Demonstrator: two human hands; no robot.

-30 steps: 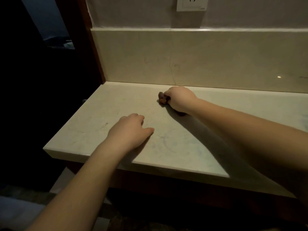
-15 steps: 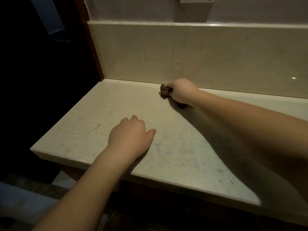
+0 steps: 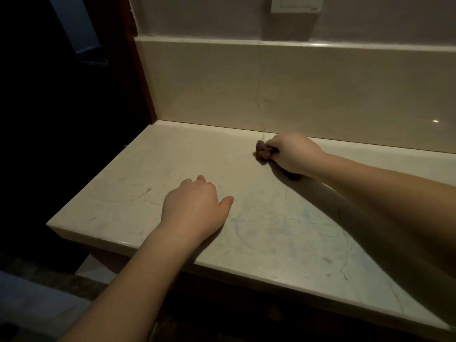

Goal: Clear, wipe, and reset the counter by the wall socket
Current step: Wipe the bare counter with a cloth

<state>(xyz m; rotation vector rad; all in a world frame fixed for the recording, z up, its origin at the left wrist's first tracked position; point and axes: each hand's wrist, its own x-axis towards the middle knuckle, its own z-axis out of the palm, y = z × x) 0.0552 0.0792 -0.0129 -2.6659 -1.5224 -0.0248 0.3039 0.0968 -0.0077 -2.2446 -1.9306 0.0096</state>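
Shifted slightly along the backsplash (image 3: 296, 95), our right hand (image 3: 293, 153) grips a brown rag (image 3: 262, 150) to wipe the bench (image 3: 153, 174) while our left hand (image 3: 195, 206) rests flat, bracing.

bunched brown cloth (image 3: 263, 151) on pale marble counter (image 3: 153, 178)

The tabletop (image 3: 259, 230) is seen in a pale cream-white stone, marked with faint grey veins and a few thin dark lines, with soft bluish-grey clouding towards the right. The upstand (image 3: 320, 87) behind it is shown in a warmer beige, crossed by one fine dark vein running down its middle. The wall (image 3: 197, 16) above is rendered in a dull grey-taupe, and the wall socket (image 3: 294, 4) on it in plain white. A dark reddish-brown cloth (image 3: 262, 151) is held bunched in the right hand (image 3: 293, 154). A dark red-brown frame (image 3: 140, 77) is seen at the left, beside near-black shadow.
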